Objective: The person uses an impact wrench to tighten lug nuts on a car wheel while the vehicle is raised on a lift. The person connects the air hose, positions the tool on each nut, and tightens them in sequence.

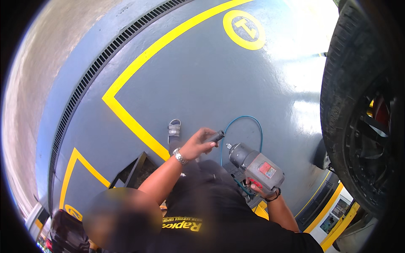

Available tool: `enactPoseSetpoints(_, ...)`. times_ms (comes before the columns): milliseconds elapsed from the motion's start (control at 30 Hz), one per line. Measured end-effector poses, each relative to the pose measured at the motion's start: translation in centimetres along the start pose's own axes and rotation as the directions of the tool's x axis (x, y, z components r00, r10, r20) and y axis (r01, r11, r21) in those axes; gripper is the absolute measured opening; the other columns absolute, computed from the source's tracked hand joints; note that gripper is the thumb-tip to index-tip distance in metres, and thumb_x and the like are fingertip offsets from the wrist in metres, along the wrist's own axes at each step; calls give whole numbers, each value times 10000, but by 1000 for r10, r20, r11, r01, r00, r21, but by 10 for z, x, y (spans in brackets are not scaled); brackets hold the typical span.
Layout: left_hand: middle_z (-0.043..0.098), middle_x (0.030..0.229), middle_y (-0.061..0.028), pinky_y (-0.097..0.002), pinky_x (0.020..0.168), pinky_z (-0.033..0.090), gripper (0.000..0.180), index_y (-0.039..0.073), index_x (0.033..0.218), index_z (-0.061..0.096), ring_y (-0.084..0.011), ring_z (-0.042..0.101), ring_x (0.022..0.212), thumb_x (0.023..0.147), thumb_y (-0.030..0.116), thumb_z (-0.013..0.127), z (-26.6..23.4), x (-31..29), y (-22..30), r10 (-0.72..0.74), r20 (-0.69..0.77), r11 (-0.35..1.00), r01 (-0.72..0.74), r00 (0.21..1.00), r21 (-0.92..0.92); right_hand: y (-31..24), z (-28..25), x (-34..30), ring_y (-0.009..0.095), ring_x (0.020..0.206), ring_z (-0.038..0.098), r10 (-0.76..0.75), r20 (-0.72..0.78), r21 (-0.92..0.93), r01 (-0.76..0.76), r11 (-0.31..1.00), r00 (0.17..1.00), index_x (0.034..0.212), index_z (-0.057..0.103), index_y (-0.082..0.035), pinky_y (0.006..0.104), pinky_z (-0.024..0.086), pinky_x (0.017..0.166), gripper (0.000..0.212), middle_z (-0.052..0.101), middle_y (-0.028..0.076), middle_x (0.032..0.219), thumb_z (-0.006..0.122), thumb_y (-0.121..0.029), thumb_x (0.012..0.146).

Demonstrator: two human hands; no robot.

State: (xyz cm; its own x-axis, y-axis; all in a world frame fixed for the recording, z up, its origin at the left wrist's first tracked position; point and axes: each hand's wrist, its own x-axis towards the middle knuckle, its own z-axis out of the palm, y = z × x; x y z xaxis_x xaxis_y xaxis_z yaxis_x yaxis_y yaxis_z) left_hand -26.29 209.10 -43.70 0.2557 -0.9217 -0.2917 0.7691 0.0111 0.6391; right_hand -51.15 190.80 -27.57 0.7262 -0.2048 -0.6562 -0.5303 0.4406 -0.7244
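Observation:
My left hand (197, 144), with a metal watch at the wrist, is closed around a dark, tube-shaped impact socket (217, 136). One end of it points toward the wrench and stays a short way apart from it. On the right, my right hand (262, 192) grips the handle of a grey and black impact wrench (253, 163). The wrench's bare square drive (229, 146) faces the socket. A teal air hose (241, 117) loops on the floor behind the wrench; its lower part runs near the handle. My right fingers are partly hidden by the tool's body.
A large black tyre on a dark wheel (344, 90) stands close at the right. Yellow lines (135, 126) mark the grey floor. A drain grate (90, 69) curves along the left. A dark metal frame (134, 170) lies left of my leg. Yellow equipment (339, 225) stands at lower right.

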Motion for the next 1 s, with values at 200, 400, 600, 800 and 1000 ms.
enactPoseSetpoints(200,616,876,-68,-272,593,413,410,24,1058,643,-127,532,717,947,419,629,118,14,92,130,345,977,-60,929,-205,-17,4,-91,312,1241,529,-206,26,-210,207,955,978,1420,393,-81,434,476,1003,545,505,201,1352,537,-352,970)
enactPoseSetpoints(400,614,804,-49,-282,583,438,292,45,926,641,-127,537,669,967,331,601,220,46,108,-62,350,998,69,935,-9,44,-21,-140,370,1349,442,-584,88,947,113,299,807,1499,334,-114,509,426,1077,589,412,217,1480,454,-407,1001)
enactPoseSetpoints(600,654,788,-91,-324,617,497,211,48,824,619,-197,618,685,934,228,620,293,88,53,-99,428,993,61,898,100,91,-74,-176,349,1250,547,-652,103,995,-67,80,751,1405,403,-22,474,495,1016,570,503,221,1380,579,-343,968)
enactPoseSetpoints(800,648,758,-96,-329,686,528,199,4,797,628,-206,650,733,931,150,611,330,103,55,-269,430,914,87,862,397,136,-111,-210,261,1191,593,-536,-71,856,327,400,841,1313,467,-18,415,525,967,532,560,190,1299,697,-264,902)
enactPoseSetpoints(1000,642,813,-69,-301,647,486,209,11,861,655,-158,593,677,941,201,621,357,94,54,-389,409,723,-1,825,690,81,-135,-231,247,1116,642,-623,-63,716,470,515,780,1337,495,-20,382,538,951,508,600,167,1263,688,-202,904)
